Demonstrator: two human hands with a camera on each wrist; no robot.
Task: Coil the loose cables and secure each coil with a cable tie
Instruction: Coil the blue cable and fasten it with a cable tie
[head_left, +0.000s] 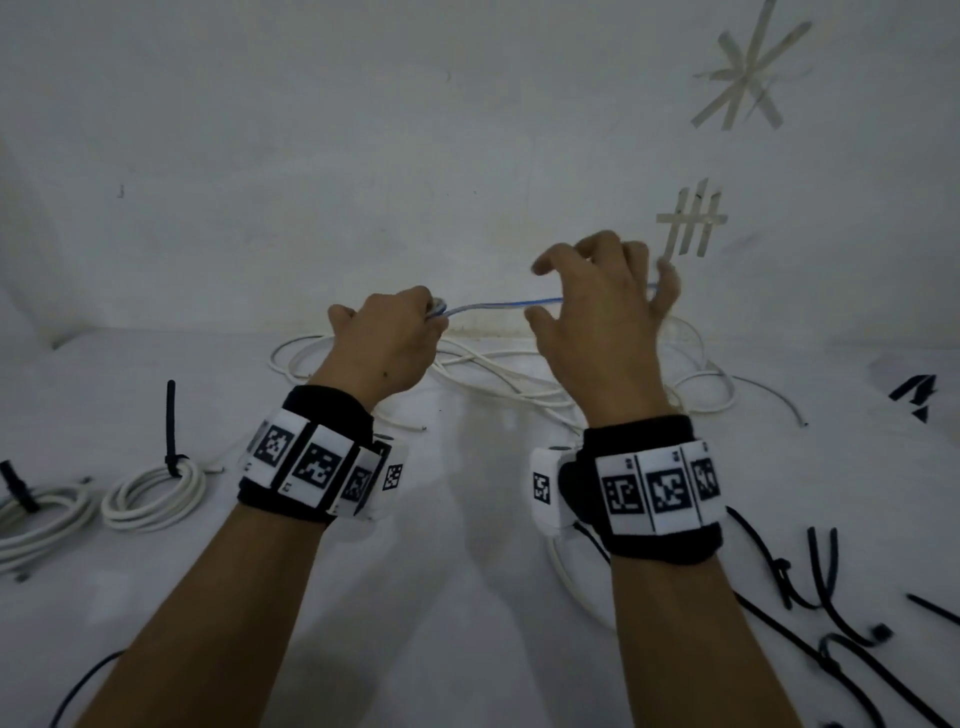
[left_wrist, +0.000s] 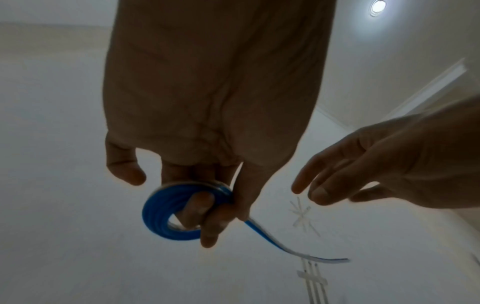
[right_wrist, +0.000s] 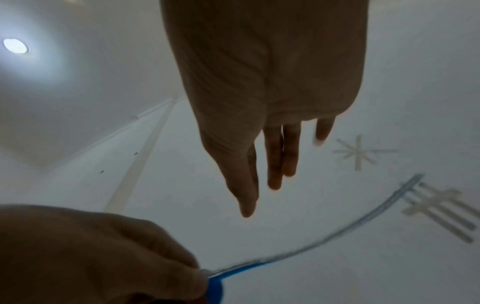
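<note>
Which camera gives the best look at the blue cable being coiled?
The left wrist view: it shows the blue cable wound into a coil around the left hand's fingers, its tail trailing free. The head view shows only that tail, between both hands. The right wrist view shows the blurred tail and a sliver of coil.

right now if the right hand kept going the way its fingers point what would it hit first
Probably the white wall. The right hand is open, and the blue cable tail seems to pass beside its fingers, though depth is unclear.
</note>
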